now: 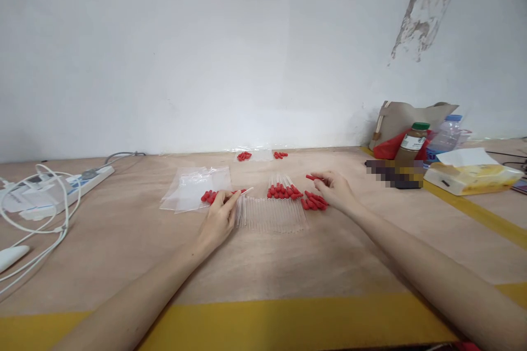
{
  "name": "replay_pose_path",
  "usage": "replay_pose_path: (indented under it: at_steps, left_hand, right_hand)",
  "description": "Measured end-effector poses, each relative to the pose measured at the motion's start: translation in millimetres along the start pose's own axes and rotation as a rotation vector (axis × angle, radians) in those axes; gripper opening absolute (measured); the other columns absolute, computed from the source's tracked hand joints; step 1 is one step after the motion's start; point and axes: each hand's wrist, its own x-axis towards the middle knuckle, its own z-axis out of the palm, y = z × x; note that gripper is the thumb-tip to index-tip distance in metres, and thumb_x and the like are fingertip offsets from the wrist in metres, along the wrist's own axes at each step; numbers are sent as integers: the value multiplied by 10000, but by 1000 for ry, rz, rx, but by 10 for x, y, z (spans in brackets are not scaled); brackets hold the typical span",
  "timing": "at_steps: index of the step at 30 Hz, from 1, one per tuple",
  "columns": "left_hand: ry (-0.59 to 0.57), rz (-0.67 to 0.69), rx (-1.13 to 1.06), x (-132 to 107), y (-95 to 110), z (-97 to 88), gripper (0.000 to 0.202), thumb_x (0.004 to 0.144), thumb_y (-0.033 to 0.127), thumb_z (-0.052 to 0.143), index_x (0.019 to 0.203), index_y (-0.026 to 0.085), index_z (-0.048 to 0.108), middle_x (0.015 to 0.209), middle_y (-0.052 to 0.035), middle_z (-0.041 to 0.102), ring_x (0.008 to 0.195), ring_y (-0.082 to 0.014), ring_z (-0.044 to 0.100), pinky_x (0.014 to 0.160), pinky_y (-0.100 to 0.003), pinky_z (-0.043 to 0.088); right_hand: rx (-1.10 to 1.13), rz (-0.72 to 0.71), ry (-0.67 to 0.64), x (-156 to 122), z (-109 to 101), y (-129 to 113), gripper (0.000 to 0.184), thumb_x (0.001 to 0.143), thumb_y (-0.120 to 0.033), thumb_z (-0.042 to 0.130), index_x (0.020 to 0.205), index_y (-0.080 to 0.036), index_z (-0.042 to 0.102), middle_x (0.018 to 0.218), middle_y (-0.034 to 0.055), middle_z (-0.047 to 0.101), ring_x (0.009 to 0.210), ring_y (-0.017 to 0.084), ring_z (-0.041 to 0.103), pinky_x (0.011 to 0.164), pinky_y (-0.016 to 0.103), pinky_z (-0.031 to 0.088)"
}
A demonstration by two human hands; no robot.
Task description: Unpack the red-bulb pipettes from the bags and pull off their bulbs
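Note:
Above the table's middle, my left hand (219, 218) is closed in a pinch on a thin clear glass tube (249, 190) pointing right. Several red rubber bulbs (209, 196) lie partly hidden behind that hand. Between my hands is a row of clear glass tubes (274, 215). Just beyond the row, glass droppers with red bulbs (282, 191) lie side by side. My right hand (332, 186) pinches a single red rubber bulb (314, 177) between thumb and fingers. Below it, a small pile of loose red bulbs (315, 201) rests beside the tubes' right end.
Clear plastic bags (185, 189) lie left of centre. Two red clusters (244, 157) are near the wall. At left sit a power strip (96, 178) and white cables (61, 227). A green-capped bottle (413, 142), a bag (405, 115) and a tissue pack (473, 175) stand at right.

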Motion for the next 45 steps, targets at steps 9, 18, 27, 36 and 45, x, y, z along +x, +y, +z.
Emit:
replay_pose_path:
  at_steps: [9,18,27,36,45]
  left_hand:
    - [23,185,53,-31,27,119,197,837,91,395,954,170,532,791,-39,588,747,-147,564,688,-258,475]
    - [-83,209,-114,-54,33,89,119,813,152,488,883,174,581,882,-58,598,803,-145,567,731,-271,484]
    - [-150,193,-84,-40,14,39,274,776,354,595,998,193,611,965,-69,615,891,-191,553,816,-367,456]
    - [-416,126,-24,-4,-19,-65,482,740,539,557,1132,259,567,1246,-49,526,1223,-260,383,1024,-482,258]
    - [-551,119,0,34,-37,-130,489,821,513,447,1259,298,436,1340,-23,429,1292,-245,280,1064,-522,95]
  right_hand:
    - [-67,194,-228,348,54,115,203,592,-333,665,684,-158,618,650,10,636,573,108,543,491,194,384]
    - [-161,111,-352,275,43,187,290,597,-459,642,621,-170,643,575,-4,619,538,106,527,479,200,350]
    - [-374,-300,-365,137,145,-133,225,647,-418,651,789,-247,684,777,15,624,795,171,535,736,283,346]
    - [-449,-270,-365,124,214,-147,143,647,-366,661,727,-247,652,813,-1,623,842,188,523,768,322,293]
    - [-448,-236,-362,127,217,-132,204,629,-412,659,697,-221,632,809,4,639,828,188,536,746,310,302]
